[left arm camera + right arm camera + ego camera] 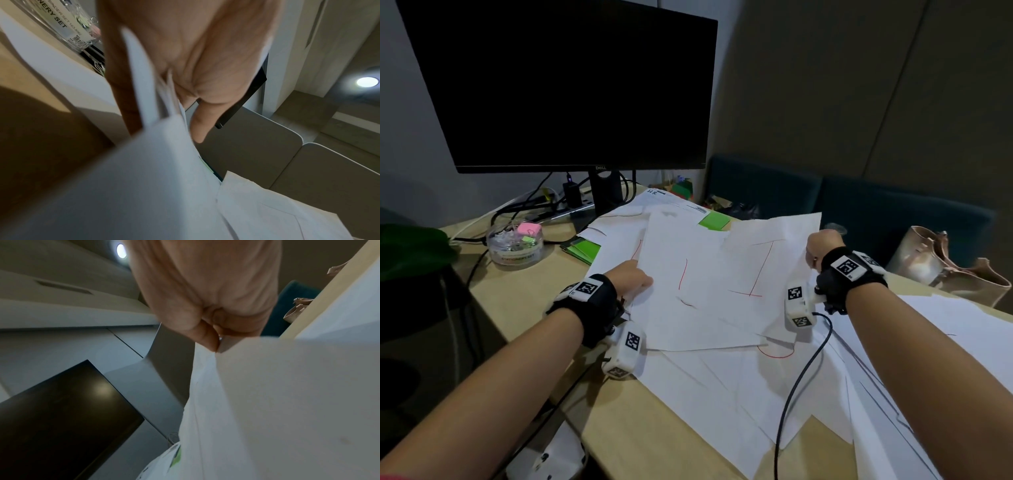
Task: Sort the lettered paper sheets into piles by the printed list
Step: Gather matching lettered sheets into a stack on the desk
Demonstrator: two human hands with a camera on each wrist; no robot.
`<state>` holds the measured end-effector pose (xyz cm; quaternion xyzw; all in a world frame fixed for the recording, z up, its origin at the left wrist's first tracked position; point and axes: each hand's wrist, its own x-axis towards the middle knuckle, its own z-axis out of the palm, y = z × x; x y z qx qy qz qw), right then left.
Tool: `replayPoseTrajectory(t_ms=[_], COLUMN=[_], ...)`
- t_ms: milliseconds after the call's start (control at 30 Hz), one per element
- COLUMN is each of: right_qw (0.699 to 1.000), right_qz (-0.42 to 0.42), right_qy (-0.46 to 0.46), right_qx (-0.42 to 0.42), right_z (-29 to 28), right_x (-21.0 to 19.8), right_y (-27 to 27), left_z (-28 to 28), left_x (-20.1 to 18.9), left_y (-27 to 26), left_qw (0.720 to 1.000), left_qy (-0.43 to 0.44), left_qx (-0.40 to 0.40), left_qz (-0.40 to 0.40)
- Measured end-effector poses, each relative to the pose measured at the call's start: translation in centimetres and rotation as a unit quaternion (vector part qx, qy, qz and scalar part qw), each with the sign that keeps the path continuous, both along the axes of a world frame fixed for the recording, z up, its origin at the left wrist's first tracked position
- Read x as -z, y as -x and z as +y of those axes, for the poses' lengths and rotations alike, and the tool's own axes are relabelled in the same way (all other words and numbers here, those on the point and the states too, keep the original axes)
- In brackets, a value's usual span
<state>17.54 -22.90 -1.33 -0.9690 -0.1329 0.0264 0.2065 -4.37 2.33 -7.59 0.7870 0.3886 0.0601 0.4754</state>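
Several white sheets with red hand-drawn letters lie spread over the desk [599, 431]. My left hand [635, 279] grips the left edge of a small stack of sheets [681, 291], thumb on top; the left wrist view shows the sheets [160, 100] wedged between thumb and palm. My right hand [820, 248] pinches the right edge of a sheet with a red "I" [756, 267] and holds it lifted above the pile. In the right wrist view the thumb and forefinger [207, 337] meet on that paper's edge [267, 386]. A printed list [671, 200] lies at the back, partly covered.
A dark monitor [565, 85] stands behind the papers, with cables at its foot. A clear tub of stationery [515, 241] sits to the left, green sticky pads [714, 221] near the list. A beige bag [941, 263] rests at the right; more sheets [928, 359] lie under my right forearm.
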Motion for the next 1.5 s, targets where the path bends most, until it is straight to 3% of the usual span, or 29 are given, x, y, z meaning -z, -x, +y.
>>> replayPoseTrajectory(t_ms=[67,133,267,367,500,667,767,833,933,1033,1133,1300,1500], right_qw=[0.993,0.943,0.956,0.954,0.944,0.928,0.929,0.943,0.978,0.97,0.96,0.955,0.949], right_qz=[0.053,0.182,0.166,0.177,0.199,0.224,0.236,0.224,0.147,0.139,0.13,0.05,0.086], right_qy=[-0.106,-0.276,-0.243,-0.243,-0.251,-0.245,-0.235,-0.202,-0.055,0.114,0.192,0.261,0.247], right_qx=[-0.004,0.042,0.004,-0.018,-0.079,-0.169,-0.16,-0.142,-0.135,-0.164,-0.153,-0.135,-0.175], right_z=[-0.4,0.1,1.1,2.1,3.2,4.4,4.4,4.0,2.6,1.1,-0.3,-0.8,-0.4], right_x=[1.3,1.1,2.9,4.3,3.3,2.2,1.9,1.8,1.2,0.4,0.7,2.2,1.9], right_y=[-0.5,-0.8,-1.3,-1.7,1.1,3.3,3.3,3.0,2.6,2.4,1.7,0.7,0.2], left_z=[-0.5,-0.2,3.1,0.8,-1.1,-0.2,0.2,1.0,2.1,2.9,4.1,4.7,4.4], left_x=[-0.3,-0.2,2.7,0.8,-0.4,0.3,0.6,0.6,0.0,-1.1,-1.3,-0.8,-1.1], left_y=[0.1,0.3,-0.4,0.6,1.2,1.4,1.5,1.5,1.5,2.2,3.1,3.7,3.6], left_qw=[1.0,0.997,0.991,0.986,0.983,0.991,0.993,0.992,0.987,0.98,0.973,0.972,0.973], left_qy=[0.028,0.073,0.122,0.154,0.163,0.114,0.08,0.057,0.0,-0.094,-0.134,-0.129,-0.136], left_qx=[-0.005,-0.02,-0.012,-0.001,0.027,0.001,-0.019,-0.042,-0.091,-0.147,-0.177,-0.188,-0.18], left_qz=[-0.005,-0.02,-0.057,-0.066,-0.081,-0.069,-0.081,-0.105,-0.135,-0.1,-0.066,-0.052,-0.043])
